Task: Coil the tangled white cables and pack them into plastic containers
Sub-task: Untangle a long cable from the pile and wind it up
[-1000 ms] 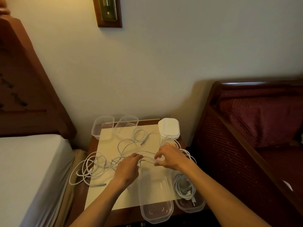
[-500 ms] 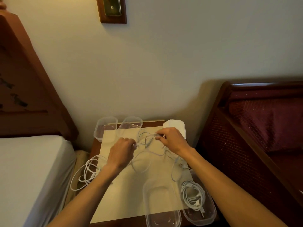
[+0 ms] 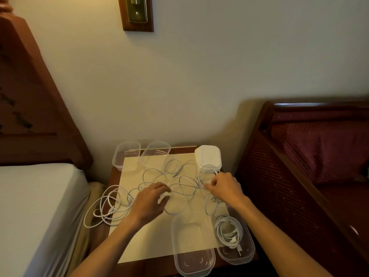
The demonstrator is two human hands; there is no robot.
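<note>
We see the left hand point(image 3: 148, 200) down low on the tangled white cables point(image 3: 175, 182), fingers curled over a strand near the middle of the cream square paper mat point(image 3: 151, 242); half a second ago it was raised and further toward the wall, so it has dropped back onto the mat. The right hand point(image 3: 223, 188) pinches a strand between thumb and fingertips at the mat's right edge, also lower than before, when it was up by the stack of white plastic lids point(image 3: 207, 156) at the mat's far right corner. Both hands clamped on cable, a short span stretched between them, so we read this as pulling one cable free of the knot, not coiling yet. Outward: most of the tangle lies across the mat's far half, and a bunch of loops point(image 3: 105, 208) spills off the mat's left edge toward the white bed point(image 3: 36, 206). On the mat's near right corner one clear oval plastic container point(image 3: 247, 254) already holds a coiled white cable with plug point(image 3: 229, 230); next to it, toward the mat's centre, an empty clear oval container point(image 3: 194, 264) waits. Two more empty clear containers point(image 3: 125, 156) sit at the mat's far left corner. Our judgement: one cable packed, the rest unsorted, and the raised pull from before has slackened back down.
</note>
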